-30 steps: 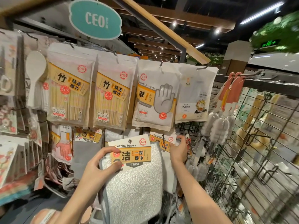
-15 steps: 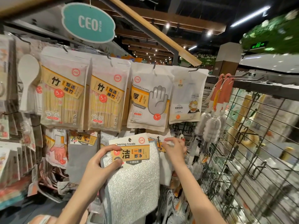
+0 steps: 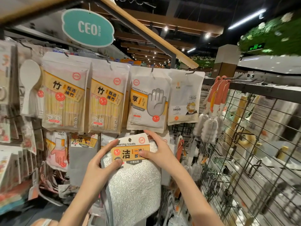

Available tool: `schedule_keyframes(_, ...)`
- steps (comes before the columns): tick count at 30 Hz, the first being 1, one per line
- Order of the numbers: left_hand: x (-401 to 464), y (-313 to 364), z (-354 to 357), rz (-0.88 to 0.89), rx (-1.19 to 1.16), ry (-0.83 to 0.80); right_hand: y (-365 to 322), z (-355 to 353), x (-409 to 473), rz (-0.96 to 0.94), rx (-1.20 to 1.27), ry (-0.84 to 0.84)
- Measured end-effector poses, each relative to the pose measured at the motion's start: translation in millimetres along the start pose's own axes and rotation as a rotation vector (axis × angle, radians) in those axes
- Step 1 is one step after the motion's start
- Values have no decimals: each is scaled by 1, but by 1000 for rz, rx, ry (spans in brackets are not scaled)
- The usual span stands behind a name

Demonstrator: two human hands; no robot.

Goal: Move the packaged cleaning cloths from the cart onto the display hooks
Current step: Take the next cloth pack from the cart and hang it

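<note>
Since a moment ago the right hand (image 3: 160, 154) has left the rack and now pinches the cleaning cloth pack (image 3: 130, 168) at its card's right edge; the left hand (image 3: 99, 167) grips the left edge, both forearms raised at centre frame below the disposable gloves pack (image 3: 146, 101).

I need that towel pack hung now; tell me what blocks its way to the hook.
The hook itself is not visible. The disposable gloves bag hangs just above the cleaning towels pack, its lower edge by the card's top. Both hands grip the card.
</note>
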State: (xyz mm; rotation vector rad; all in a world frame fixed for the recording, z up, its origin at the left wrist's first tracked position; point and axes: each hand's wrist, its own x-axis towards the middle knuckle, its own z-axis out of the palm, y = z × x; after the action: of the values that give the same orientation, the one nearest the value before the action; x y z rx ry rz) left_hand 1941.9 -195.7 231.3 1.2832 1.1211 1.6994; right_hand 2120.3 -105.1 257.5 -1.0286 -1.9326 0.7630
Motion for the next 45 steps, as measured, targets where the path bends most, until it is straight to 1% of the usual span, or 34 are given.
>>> schedule_keyframes(7,-7,8,3,70,10,32,-8,2,-6,-67,40,114)
schedule_keyframes(9,-6,6,1,70,28,33,-10,2,-9,-68,50,146)
schedule_keyframes(16,-7,2,-2,54,61,39,-14,5,-15,-45,158,182)
schedule_keyframes(21,-5,-1,-4,5,28,75,-11,6,-18,-38,175,205)
schedule_keyframes(23,-4,0,-4,-4,29,59,-11,6,-18,-29,184,208)
schedule_keyframes(29,-6,3,-5,-56,65,-95,-9,5,-20,1,206,221)
schedule_keyframes(31,-6,0,-5,-68,66,-112,-8,6,-21,26,222,212)
schedule_keyframes(35,-5,-7,-5,-60,50,-38,-6,9,-20,40,228,217)
schedule_keyframes(39,-6,-9,-5,-55,63,-4,2,13,-19,45,247,246)
schedule_keyframes(42,-5,-6,-5,-42,110,67,14,15,-15,88,251,289)
schedule_keyframes(45,-4,-5,-9,-22,160,79,25,12,-11,107,224,316)
